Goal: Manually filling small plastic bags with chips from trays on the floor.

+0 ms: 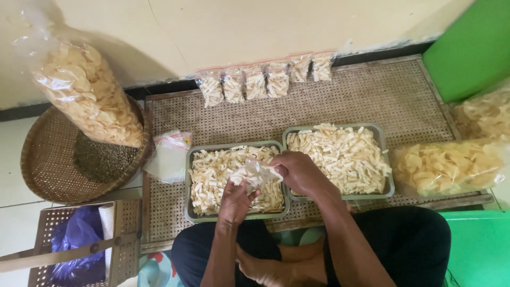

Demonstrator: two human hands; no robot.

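Left hand [235,197]: fingers curled up and closed around the lower part of a small clear plastic bag [256,174], gripping it from below. Right hand [298,171]: fingers bent in a loose fist, fingertips pinching the bag's upper right edge; whether any chip is between the fingers cannot be told. Small clear plastic bag: crumpled, held between both hands just above the right half of the left tray [187,183]. Left tray: grey-green, rectangular, filled with pale cut chip strips [212,172]. Right tray [390,159]: same kind, touching the left one along its side, heaped with the same strips; the right wrist crosses its near left corner. Woven cane platform [404,101]: low, wood-framed, bears both trays. Row of six filled small bags [265,81]: red-striped zip tops, leaning against the wall at the platform's far edge. Stack of empty zip bags [170,154]: flat, on the platform's left edge, just beside the left tray. Large bags of round pale crackers: one [87,93] standing tilted in a round woven basket [40,165] at left, one [449,166] lying just right of the right tray, one [486,114] behind that. Cane stool [125,212]: lower left, with purple plastic [77,234] inside. Person's crossed legs in dark trousers [409,239]: near edge.
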